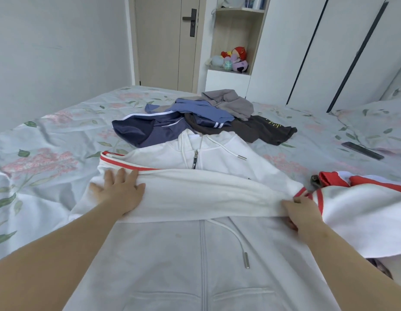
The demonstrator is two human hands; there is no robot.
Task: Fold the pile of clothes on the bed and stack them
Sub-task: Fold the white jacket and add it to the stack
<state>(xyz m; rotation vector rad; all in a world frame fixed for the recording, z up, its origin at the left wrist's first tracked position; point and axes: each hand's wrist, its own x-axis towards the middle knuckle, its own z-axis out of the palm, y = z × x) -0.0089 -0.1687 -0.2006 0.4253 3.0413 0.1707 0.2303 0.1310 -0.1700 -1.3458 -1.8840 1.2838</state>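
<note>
White hoodie [201, 254] lies front up at the near edge of the bed [49, 135]. My left hand [120, 191] presses flat on its folded-across sleeve [206, 194]; my right hand [303, 213] pinches the sleeve's other end. Clothes pile [195, 117] sits mid-bed.

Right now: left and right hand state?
Left hand: open, pressing flat on folded sleeve of the white hoodie.
Right hand: closed, pinching the sleeve's other end.
</note>
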